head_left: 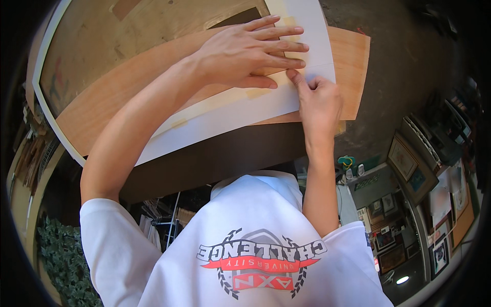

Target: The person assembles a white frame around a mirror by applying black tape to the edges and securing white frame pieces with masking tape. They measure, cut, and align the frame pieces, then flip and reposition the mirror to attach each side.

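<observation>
"What's closest?"
"The white T-shirt (179,271), with a printed crest on the chest. Both bare forearms reach away from it."
"And the hands?"
"The right hand (321,100) is nearer. Its fingers are curled in and its thumb points out toward the left hand (245,53). I can't tell whether it grips anything."
"The left one?"
"Just beyond, spread flat, palm down, with the fingers fanned apart and nothing held. Its fingertips lie on the white sheet (220,125)."
"Where is that sheet, exactly?"
"Under both hands. One strip runs along the near side, and another runs away past the left fingertips, so they meet in a corner by the right hand. Pale yellow tape (258,93) lines the inner edge."
"What lies with it?"
"A thin wooden panel (350,66), pale orange-brown. The sheet crosses over it, and its end sticks out to the right."
"Further on?"
"The scuffed brown surface of the table (153,33), with a dark patch (238,18) near its far side."
"Anything around?"
"Down to the right, a green sandal (347,162) on the floor. Past it, framed pictures (409,158) lean in a stack. At the lower left there's dark green foliage (64,261)."
</observation>
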The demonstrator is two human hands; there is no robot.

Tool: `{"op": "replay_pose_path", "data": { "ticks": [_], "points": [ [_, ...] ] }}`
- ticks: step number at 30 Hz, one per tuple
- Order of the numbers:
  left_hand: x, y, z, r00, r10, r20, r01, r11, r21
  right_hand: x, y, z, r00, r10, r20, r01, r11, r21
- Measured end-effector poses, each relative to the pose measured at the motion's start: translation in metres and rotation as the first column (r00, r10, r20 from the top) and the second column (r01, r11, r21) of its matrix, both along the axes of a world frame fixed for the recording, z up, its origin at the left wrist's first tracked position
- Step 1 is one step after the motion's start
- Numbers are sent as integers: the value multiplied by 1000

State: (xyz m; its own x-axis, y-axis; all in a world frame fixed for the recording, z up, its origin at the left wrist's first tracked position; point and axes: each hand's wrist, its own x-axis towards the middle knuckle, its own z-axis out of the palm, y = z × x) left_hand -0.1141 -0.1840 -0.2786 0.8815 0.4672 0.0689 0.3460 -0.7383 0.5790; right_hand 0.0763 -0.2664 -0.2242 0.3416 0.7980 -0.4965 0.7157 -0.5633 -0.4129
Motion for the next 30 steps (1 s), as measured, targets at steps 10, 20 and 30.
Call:
{"op": "replay_pose_path", "data": {
  "ticks": [10,20,30],
  "points": [
    [0,3,7,1000,-13,-24,12,1000,-21,3,-6,-1,997,49,67,-44,996,-71],
    [-1,4,9,1000,-21,-7,21,999,31,-12,-19,6,798,-507,-325,443,860,-253],
    [-3,4,3,996,-20,81,17,999,34,-21,-19,1,816,-501,-288,454,865,-215]
  ]
}}
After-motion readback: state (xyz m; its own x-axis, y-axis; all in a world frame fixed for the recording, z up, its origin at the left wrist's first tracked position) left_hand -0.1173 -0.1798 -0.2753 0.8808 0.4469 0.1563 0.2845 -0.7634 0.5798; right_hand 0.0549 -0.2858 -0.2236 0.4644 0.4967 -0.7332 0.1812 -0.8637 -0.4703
